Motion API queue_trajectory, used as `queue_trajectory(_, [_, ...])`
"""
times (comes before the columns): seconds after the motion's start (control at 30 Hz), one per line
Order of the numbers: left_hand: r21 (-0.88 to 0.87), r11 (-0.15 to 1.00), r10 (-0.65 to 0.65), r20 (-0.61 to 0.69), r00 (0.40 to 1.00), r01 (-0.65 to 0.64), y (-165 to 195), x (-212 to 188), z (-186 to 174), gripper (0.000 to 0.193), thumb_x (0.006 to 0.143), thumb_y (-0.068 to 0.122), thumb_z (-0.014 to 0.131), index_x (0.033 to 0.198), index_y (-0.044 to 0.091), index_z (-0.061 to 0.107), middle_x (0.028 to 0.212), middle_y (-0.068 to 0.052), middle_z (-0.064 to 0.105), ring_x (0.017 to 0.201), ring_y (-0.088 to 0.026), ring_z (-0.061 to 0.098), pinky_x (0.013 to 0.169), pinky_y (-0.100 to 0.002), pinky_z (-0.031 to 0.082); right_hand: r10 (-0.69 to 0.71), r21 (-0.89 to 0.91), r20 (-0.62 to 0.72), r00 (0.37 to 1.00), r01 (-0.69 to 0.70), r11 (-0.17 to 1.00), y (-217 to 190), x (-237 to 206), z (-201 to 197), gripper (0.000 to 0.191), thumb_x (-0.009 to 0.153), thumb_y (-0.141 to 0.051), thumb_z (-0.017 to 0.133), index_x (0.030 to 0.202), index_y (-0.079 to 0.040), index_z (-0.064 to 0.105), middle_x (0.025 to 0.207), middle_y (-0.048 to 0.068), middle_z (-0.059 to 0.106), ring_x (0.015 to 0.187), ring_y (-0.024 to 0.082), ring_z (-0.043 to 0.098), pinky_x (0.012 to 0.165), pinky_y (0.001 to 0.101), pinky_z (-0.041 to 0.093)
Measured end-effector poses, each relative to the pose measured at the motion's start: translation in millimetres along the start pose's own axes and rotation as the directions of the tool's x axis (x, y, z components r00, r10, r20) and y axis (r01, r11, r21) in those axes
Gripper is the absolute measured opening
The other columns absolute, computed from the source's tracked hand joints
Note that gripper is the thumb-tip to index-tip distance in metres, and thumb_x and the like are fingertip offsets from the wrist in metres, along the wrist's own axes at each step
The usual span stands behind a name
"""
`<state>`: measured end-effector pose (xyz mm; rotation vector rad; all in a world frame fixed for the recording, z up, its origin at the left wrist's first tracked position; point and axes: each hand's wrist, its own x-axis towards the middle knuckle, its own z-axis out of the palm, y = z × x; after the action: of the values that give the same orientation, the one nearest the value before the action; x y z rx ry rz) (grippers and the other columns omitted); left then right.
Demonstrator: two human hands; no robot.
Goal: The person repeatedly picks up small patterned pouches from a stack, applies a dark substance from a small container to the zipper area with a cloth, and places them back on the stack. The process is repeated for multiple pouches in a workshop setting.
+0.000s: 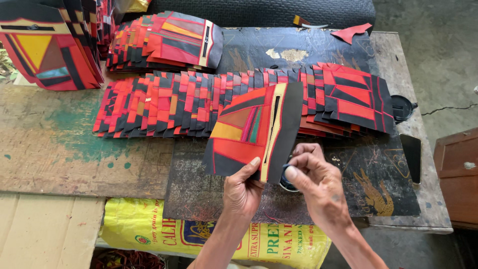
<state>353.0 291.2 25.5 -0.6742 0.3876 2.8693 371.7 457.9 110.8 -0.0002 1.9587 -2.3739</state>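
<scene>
A worn wooden workbench (55, 149) carries a dark mat (378, 184) and a long fanned row of red-and-black patchwork panels (199, 102). The left hand (242, 192) pinches one patchwork panel (251, 132) by its lower edge — thumb on top — holding it tilted above the mat. The right hand (318, 187), fingers curled closed, grips a small dark round object (287, 180) just beside that edge; what it is, I cannot tell.

Small dark container (288, 182) mostly hidden behind right hand (318, 187) and patchwork panel (254, 132); contents impossible to tell.
</scene>
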Motion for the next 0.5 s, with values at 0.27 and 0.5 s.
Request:
queue_trajectory(0.27, [-0.053,0.998,0.024,-0.023,0.999,-0.025,6,1,7,0.021,0.091,-0.008,0.065,0.112,-0.008,0.064,0.104,-0.018,0.074,0.092,-0.025,0.076,0.081,-0.034,0.067,-0.089,-0.093,0.068,0.994,0.096,0.991,4,-16,2,0.013,0.088,-0.009,0.077,0.093,0.002,0.072,0.121,0.006,0.048,0.114,0.012,0.049,0.092,0.0217,0.045])
queue_trajectory(0.5, [0.016,0.997,0.076,0.028,0.997,-0.077,3,-6,9,0.026,0.090,-0.009,0.065,0.116,-0.004,0.065,0.102,-0.016,0.075,0.090,-0.024,0.076,0.077,-0.034,0.066,-0.009,-0.085,-0.057,0.998,0.004,0.996,0,-5,4,0.013,0.088,-0.010,0.075,0.090,0.001,0.070,0.118,0.003,0.045,0.102,0.009,0.049,0.074,0.0224,0.046])
